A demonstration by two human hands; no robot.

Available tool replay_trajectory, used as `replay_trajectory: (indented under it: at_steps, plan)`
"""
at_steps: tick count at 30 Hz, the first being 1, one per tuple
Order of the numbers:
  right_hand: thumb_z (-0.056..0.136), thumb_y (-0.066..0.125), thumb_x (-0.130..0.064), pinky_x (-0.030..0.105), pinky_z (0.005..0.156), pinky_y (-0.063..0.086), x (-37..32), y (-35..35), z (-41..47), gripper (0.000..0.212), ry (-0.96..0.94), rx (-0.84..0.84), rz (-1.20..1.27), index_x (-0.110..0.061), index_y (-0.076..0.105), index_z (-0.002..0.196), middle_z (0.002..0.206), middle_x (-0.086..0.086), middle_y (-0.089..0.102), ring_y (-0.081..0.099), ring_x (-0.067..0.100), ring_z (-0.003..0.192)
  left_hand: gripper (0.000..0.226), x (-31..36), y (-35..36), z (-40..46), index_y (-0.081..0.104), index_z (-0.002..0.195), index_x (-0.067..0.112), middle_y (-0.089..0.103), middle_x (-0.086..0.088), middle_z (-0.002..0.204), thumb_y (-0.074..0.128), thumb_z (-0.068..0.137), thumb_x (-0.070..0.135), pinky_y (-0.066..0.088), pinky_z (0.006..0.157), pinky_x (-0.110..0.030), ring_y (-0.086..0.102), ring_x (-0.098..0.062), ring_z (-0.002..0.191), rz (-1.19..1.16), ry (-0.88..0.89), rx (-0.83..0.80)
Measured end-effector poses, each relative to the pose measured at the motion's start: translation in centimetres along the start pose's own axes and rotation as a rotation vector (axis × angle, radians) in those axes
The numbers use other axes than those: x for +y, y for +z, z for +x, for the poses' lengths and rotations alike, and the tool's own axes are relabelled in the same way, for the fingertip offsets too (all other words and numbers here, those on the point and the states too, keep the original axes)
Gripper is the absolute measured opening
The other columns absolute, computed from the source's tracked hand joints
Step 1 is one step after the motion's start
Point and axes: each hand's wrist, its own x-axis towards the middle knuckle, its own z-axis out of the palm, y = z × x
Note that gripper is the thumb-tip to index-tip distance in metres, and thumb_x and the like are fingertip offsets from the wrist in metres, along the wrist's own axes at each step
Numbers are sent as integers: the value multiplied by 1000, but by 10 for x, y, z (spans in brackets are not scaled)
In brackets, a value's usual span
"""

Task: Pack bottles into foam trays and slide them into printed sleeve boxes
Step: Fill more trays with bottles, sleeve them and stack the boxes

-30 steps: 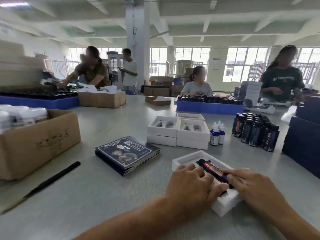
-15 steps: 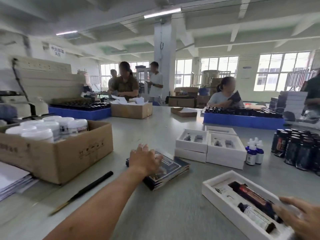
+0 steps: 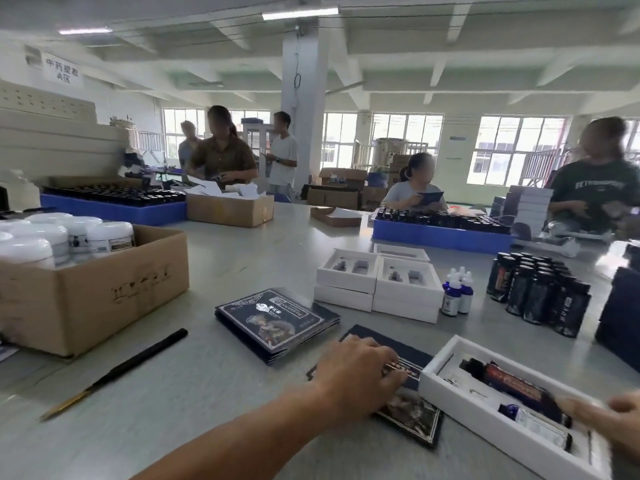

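Left hand point(image 3: 360, 370) lies fingers-down on a flat, dark printed cardboard sleeve point(image 3: 405, 400) on the grey table point(image 3: 207, 393), just left of the white foam tray point(image 3: 485, 403); whether it pinches an edge, cannot tell. Tray holds a tall dark bottle with red label point(image 3: 512, 386) and a small blue dropper bottle point(image 3: 533, 422), both lying in cut-outs. Right hand point(image 3: 602, 415) touches the tray's near end, blurred; grip unclear.

Judgement: sleeve is light, thin, easily creased (take by its long edges). Foam is light, dents readily; support it underneath. Bottles look glass, so fragile.
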Motion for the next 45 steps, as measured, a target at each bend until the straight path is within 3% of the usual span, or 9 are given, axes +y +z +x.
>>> replay_trajectory:
  at_steps: [3,9,13,17,20,22,32,39,45]
  plan:
    - [53,62,-82,26,55,34,-48,-12,-43,74,27,-111,-114,-8,62,51,47,3,56,52,20,49,50,-7,7,-3,49,136,31,43,0,148,37,95,57,30,111,-43,35,-22,136,21,-127,90]
    - [73,64,-69,24,56,38,-59,-23,-59,68,101,-202,-161,-4,77,83,65,6,62,52,18,55,57,-18,17,-7,53,127,34,58,1,130,31,89,71,44,98,-41,51,-21,118,41,-311,72]
    - [80,57,-71,29,68,48,-45,-9,-54,68,66,-109,-131,-5,76,77,76,10,74,67,22,68,50,-12,10,-6,52,132,33,61,2,128,50,91,60,48,94,-38,55,-16,115,-147,-304,206]
    - [86,51,-70,34,69,58,-34,0,-51,63,2,-33,-194,-16,74,64,61,-4,70,68,15,61,40,-5,1,-6,56,128,35,61,12,123,67,89,36,55,81,-25,61,-5,103,-595,-235,317]
    - [88,52,-67,30,57,48,-32,-1,-52,64,-25,0,-184,-15,73,58,51,-3,66,63,14,53,31,-1,-7,-5,65,108,36,71,6,106,72,85,16,61,71,-33,71,-13,91,-1180,-345,335]
    - [90,51,-65,29,55,44,-33,-1,-54,60,-36,10,-178,-17,74,63,54,-4,67,63,13,56,30,-1,-8,-4,70,105,31,74,4,98,71,85,8,61,67,-36,73,-17,87,-1368,-397,333]
    - [91,53,-62,27,52,38,-38,-4,-60,56,-21,-32,-140,-17,75,68,56,-8,64,58,12,54,35,-3,2,0,68,109,18,75,0,95,73,80,-1,59,59,-30,73,-18,83,-1408,-471,198]
    - [88,67,-49,29,58,37,-41,-14,-64,44,25,-98,-8,-10,79,72,73,13,73,56,18,59,25,-14,0,6,72,98,20,75,5,80,68,85,0,56,49,-25,72,-9,71,-1323,-543,369]
    - [94,63,-32,30,54,36,-32,-20,-55,42,46,12,-186,-8,64,60,60,6,62,52,19,56,22,-34,-10,4,75,90,21,76,0,83,68,84,1,56,50,-27,73,-15,71,-1360,-601,520]
